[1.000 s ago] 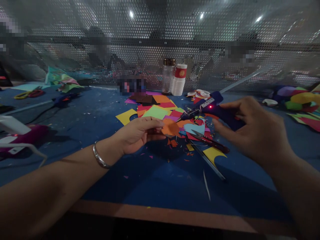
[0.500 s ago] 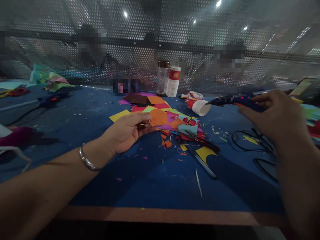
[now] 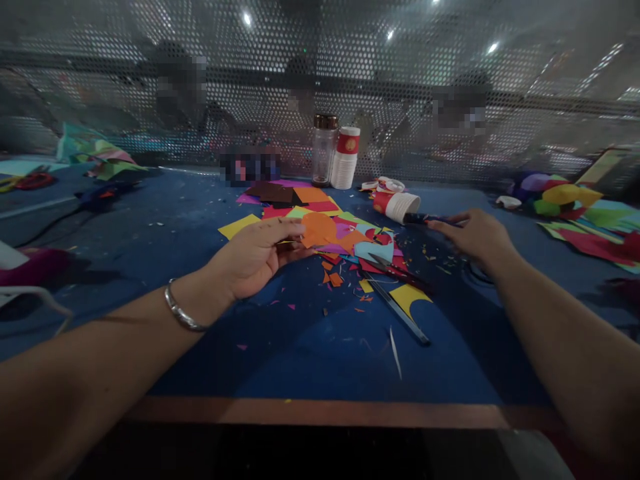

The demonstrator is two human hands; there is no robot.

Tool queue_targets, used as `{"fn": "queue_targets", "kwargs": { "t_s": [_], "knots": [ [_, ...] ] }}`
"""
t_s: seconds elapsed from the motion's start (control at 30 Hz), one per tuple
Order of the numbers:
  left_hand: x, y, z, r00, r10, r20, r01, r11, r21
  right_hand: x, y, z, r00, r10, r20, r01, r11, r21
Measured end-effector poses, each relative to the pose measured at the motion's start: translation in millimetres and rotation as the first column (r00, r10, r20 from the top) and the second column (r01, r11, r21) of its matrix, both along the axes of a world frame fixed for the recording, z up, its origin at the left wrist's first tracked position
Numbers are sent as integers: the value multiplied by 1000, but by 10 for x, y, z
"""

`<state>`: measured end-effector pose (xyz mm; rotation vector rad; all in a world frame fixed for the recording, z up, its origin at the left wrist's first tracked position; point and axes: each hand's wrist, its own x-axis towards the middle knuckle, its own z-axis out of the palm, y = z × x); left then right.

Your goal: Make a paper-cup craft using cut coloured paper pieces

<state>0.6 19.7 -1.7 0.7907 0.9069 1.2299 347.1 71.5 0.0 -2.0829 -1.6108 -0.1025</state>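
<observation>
The left hand [image 3: 253,257] has its grip pinched on an orange paper disc [image 3: 321,230], held over coloured paper [image 3: 345,233]; the fingers hide the disc's left edge. The right hand [image 3: 477,240] touches a dark glue gun [image 3: 425,218], largely masked by the hand; whether this grip is closed cannot be told. The gun's front end overlaps the mouth of toppled paper cups [image 3: 395,205]. At far left, a magenta device [image 3: 37,267] is cut off by the frame. The blue desk [image 3: 310,360], littered with clippings, has a brown front edge. Beyond stands a perforated metal screen [image 3: 350,57], the figures behind it indistinct.
</observation>
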Motion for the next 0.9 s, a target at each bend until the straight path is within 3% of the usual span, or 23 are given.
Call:
{"fn": "queue_targets", "kwargs": {
  "t_s": [0.17, 0.3, 0.37, 0.43, 0.47, 0.53, 0.67, 0.9],
  "knots": [
    [-17, 7, -1, 999, 9, -43, -9, 1000, 1, -225, -99, 12, 983, 134, 126, -153, 977, 149],
    [-25, 19, -19, 998, -11, -58, 13, 999, 31, -659, -250, -20, 890, 432, 148, -449, 886, 112],
    [-29, 27, -25, 997, -12, -72, 15, 999, 40, -878, -341, -70, 785, 607, 127, -615, 788, 35],
    [-35, 37, -32, 997, -15, -79, 19, 999, 48, -1037, -422, -122, 559, 817, 140, -826, 564, 4],
    [-39, 42, -37, 997, -18, -77, 22, 998, 54, -1089, -454, -144, 488, 861, 145, -869, 495, -14],
    [-48, 50, -48, 998, -16, -64, 21, 998, 67, -1148, -494, -181, 408, 897, 171, -904, 423, -58],
    [-52, 59, -67, 998, -23, -52, 26, 997, 72, -1189, -505, -228, 366, 898, 245, -905, 404, -131],
    [-47, 60, -70, 997, -11, -70, 18, 995, 96, -1225, -566, -242, 257, 933, 251, -959, 279, -57]
  ]
}}
